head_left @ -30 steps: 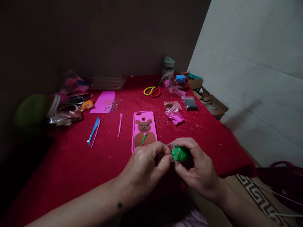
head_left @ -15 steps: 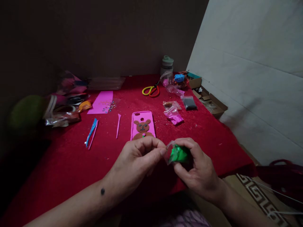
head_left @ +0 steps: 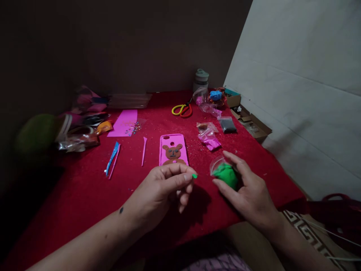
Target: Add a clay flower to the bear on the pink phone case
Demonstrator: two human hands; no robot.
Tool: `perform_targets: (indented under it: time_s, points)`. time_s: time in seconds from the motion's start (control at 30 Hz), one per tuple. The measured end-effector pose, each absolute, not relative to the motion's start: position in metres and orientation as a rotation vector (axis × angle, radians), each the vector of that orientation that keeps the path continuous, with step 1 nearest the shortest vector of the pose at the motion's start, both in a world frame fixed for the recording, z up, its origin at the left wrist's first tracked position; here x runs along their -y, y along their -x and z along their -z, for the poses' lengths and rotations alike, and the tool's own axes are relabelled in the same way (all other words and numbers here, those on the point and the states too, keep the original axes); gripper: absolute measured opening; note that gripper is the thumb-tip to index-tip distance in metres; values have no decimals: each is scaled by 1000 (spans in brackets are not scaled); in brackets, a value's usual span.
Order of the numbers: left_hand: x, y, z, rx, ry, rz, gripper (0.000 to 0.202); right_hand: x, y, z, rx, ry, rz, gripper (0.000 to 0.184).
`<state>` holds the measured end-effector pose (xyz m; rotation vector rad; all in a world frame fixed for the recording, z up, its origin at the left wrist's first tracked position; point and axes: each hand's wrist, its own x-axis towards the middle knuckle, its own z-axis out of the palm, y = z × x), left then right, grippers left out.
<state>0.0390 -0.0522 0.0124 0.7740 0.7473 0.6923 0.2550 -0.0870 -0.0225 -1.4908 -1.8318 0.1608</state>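
Between the thumb and fingertips of my left hand (head_left: 166, 184) is a small pinch of green clay (head_left: 194, 175). That hand is just in front of a pink phone case (head_left: 184, 152) with a brown clay bear face (head_left: 172, 153) on it, and it hides the case's lower end. On the right, a clear plastic bag of green clay (head_left: 227, 175) lies within the curve of my right hand (head_left: 248, 188). The right thumb and forefinger are spread around the bag; its remaining fingers are hidden behind.
Left of the case are a pink modelling tool (head_left: 143, 151) and a blue one (head_left: 113, 158). Farther back lie scissors (head_left: 182, 110), a pink sheet (head_left: 121, 122) with small gems, and bagged pink clay (head_left: 210, 141). A bottle (head_left: 201, 79) stands at the table's back.
My left hand has drawn a bit of green clay away from the bag. My right hand has shifted right with the bag, and its fingers have spread apart.
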Motion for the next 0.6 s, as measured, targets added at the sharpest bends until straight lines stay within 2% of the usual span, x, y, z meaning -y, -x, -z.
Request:
perform_targets:
  time_s: [0.2,0.37,0.47,0.6]
  points:
    - [56,-39,-9,-708,-775,-710,16,61,-278,17,1792,1743,12,60]
    - [66,-38,-10,-726,-820,-633,22,46,-288,21,2020,1673,57,54]
    - [68,-39,-11,-771,-789,-589,19,46,-292,18,2030,1625,209,53]
    - [69,-41,-9,-770,-729,-514,14,55,-286,-2,1939,1437,354,33]
